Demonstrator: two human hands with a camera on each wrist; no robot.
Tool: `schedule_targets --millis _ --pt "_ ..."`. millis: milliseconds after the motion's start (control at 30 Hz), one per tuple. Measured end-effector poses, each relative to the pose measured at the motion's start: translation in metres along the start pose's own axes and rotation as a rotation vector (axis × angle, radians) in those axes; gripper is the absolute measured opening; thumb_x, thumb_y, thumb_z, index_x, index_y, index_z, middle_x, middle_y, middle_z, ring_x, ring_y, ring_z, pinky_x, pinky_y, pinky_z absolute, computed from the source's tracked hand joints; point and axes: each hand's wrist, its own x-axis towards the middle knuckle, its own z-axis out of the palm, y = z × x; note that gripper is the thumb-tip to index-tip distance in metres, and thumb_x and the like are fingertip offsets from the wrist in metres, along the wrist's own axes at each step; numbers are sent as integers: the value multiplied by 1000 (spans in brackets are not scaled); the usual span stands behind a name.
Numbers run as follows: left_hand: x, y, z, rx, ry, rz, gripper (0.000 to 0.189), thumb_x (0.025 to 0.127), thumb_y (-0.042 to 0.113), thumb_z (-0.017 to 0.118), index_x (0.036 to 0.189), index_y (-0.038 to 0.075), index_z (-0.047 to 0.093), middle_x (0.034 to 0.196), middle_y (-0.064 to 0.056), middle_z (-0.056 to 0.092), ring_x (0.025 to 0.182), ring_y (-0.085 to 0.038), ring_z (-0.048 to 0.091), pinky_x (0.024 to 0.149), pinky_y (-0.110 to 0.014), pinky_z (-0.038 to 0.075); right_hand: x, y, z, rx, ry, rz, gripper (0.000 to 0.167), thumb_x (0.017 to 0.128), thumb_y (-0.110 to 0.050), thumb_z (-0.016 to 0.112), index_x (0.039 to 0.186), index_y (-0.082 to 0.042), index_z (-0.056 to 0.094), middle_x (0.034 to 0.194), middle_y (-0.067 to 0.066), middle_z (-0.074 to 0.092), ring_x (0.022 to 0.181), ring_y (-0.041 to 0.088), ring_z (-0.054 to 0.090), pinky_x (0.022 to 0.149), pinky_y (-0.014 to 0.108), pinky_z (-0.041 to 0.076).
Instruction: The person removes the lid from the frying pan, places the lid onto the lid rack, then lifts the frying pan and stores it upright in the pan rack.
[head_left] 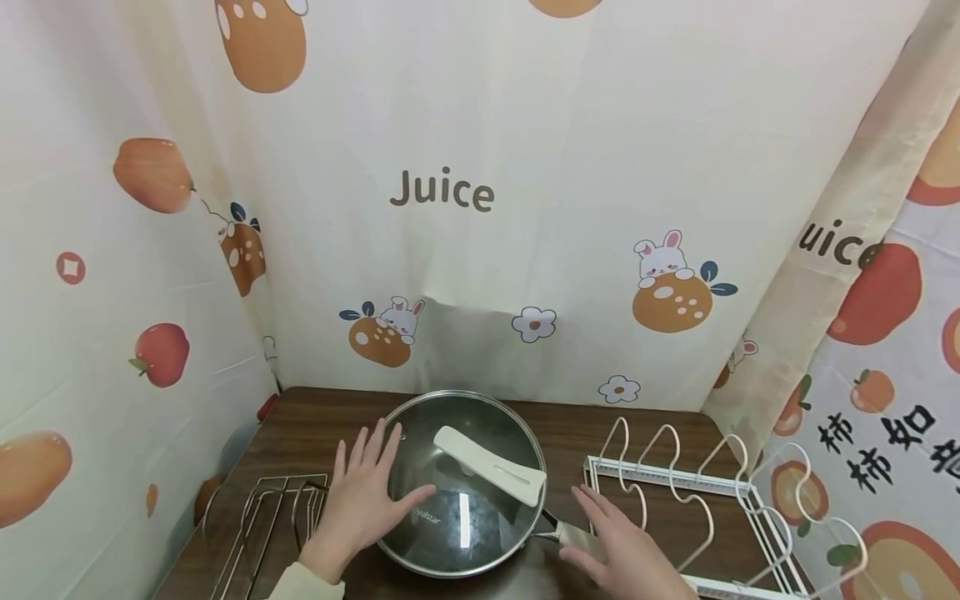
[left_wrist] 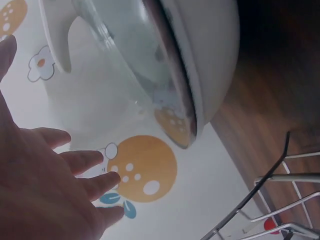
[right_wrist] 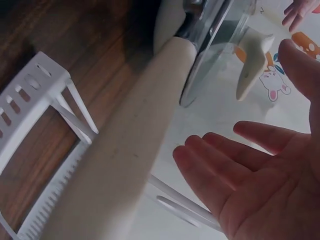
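A pan with a cream-coloured body (left_wrist: 220,55) and a long cream handle (right_wrist: 125,120) stands on the wooden table, its handle toward the right. Covering it is a glass lid (head_left: 427,467) with a metal rim and a long cream lid handle (head_left: 491,467). My left hand (head_left: 363,500) is spread over the lid's left side; the left wrist view shows its straight fingers with nothing held. Beside the pan handle is my right hand (head_left: 622,542), fingers extended and holding nothing. In the right wrist view a gap shows between those fingers and the handle.
A white rack with wavy dividers (head_left: 675,450) stands right of the pan. To the left is a metal wire rack (head_left: 258,508). Printed cloth (head_left: 480,250) hangs behind the table (head_left: 330,408) and along both sides.
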Motion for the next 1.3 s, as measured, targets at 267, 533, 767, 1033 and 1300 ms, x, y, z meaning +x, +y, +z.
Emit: schedule_targets --millis 267,533,767,1033,1300 --pt "-9 2 11 -36 -17 16 107 82 74 69 162 13 34 169 -19 29 156 -46 27 124 -66 27 0 8 13 19 -79 14 81 88 -54 76 148 -5 52 147 17 60 131 37 62 98 57 55" --pt "-24 0 23 -78 -77 0 121 72 81 73 163 14 31 169 -21 28 156 -50 24 123 -67 26 0 11 23 -54 -73 -1 65 88 -42 79 138 -5 61 131 17 70 116 35 70 85 54 60" --pt "-33 -4 35 -142 -127 -5 131 61 80 80 163 14 30 170 -23 24 154 -53 24 121 -70 26 -2 16 34 -175 53 -80 52 83 -34 83 128 -10 70 117 6 76 102 25 75 76 42 62" --pt "-37 -8 41 -136 -125 23 136 54 82 83 163 16 32 170 -23 22 155 -53 23 121 -70 26 -2 22 48 -269 231 -197 46 76 -27 87 118 -14 73 103 -4 76 88 16 74 64 32 58" --pt "-36 -14 41 -201 -167 36 141 47 80 86 161 14 36 171 -24 17 155 -56 15 120 -75 20 -1 22 54 -260 269 -151 41 75 -24 88 113 -19 74 97 -9 75 82 13 73 56 29 52"
